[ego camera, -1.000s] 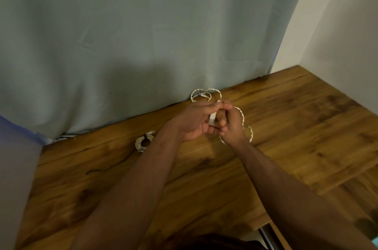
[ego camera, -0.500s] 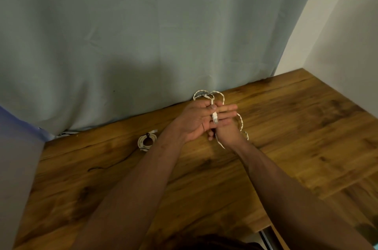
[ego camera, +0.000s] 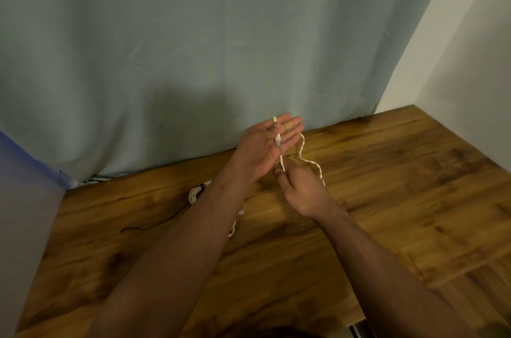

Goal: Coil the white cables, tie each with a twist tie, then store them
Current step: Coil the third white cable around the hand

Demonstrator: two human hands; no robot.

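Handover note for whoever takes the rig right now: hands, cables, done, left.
Left hand: open, fingers straight, with the plug end of the white cable lying across them.
Right hand: pinches the same cable just below the left palm; the rest trails loose over the wooden table.
Done: one coiled cable with a dark tie round it lies on the table, partly behind the left forearm.
Left: coil this cable, tie it, store both. No storage spot in view.
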